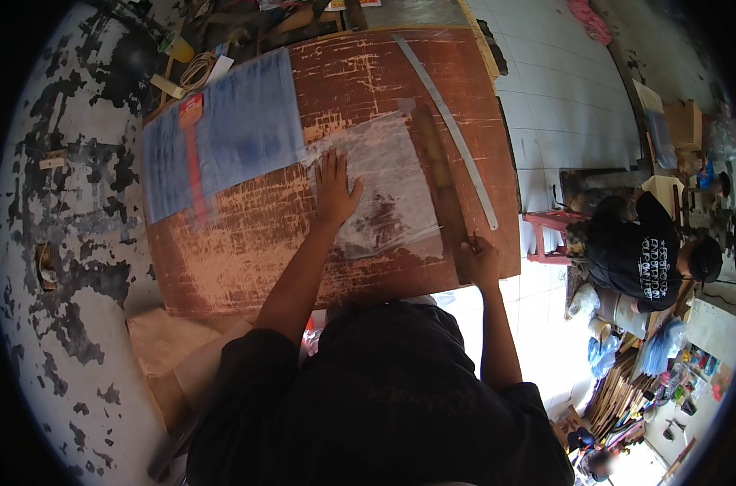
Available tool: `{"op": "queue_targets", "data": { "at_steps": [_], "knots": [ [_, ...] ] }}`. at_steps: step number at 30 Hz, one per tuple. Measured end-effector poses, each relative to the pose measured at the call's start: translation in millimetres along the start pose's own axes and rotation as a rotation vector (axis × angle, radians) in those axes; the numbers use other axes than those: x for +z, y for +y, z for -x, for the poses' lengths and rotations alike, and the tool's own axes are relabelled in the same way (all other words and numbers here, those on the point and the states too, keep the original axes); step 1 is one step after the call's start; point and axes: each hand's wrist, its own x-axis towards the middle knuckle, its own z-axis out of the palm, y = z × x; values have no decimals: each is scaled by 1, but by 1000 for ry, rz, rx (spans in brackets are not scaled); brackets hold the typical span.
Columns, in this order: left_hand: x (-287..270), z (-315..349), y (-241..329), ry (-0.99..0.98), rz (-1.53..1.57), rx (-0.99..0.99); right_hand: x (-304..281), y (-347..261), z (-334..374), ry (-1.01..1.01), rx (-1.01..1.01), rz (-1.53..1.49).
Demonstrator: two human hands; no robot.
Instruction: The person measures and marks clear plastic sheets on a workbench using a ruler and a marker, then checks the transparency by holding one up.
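My left hand [335, 192] lies flat with its fingers spread on a clear plastic sheet [392, 178], pressing it to the worn reddish-brown board. Along the sheet's right side runs a dark brown wooden strip [441, 178]. At the near end of that strip, my right hand [483, 262] is closed; a small dark tip pokes out above its fingers, but what it grips is too small to make out. Farther right, a long steel ruler [447, 121] rests slantwise on the board, apart from both hands.
Blue translucent sheets [246, 121] cover the board's far left, with a red strip [193, 158] on them. Coiled cord [196, 73] sits at the far left edge. A peeling wall [68, 202] stands left. To the right, another person [639, 251] works beside a red stool [546, 235].
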Motion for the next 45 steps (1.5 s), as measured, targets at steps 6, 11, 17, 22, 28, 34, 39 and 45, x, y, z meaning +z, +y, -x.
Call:
{"op": "queue_targets", "data": {
  "at_steps": [6,11,17,22,28,34,39,45],
  "knots": [
    [10,-11,2,118,99,15,88,-17,-9,-139,-242,-303],
    [10,-7,6,179,193,32,121,-43,-9,-297,-254,-29],
    [6,-6,9,141,84,87,109,-62,28,-169,-347,270],
    [4,-4,7,67,112,97,117,-51,44,-222,-382,346],
    [-6,1,4,41,162,180,121,-53,50,-274,-397,324],
    [-18,2,-3,-46,164,256,98,-22,-49,76,-366,31],
    [-17,2,-10,-126,111,219,28,-84,-170,392,-414,270],
    [-19,-3,-9,-194,112,210,17,-126,-234,247,-287,398]
  ]
}}
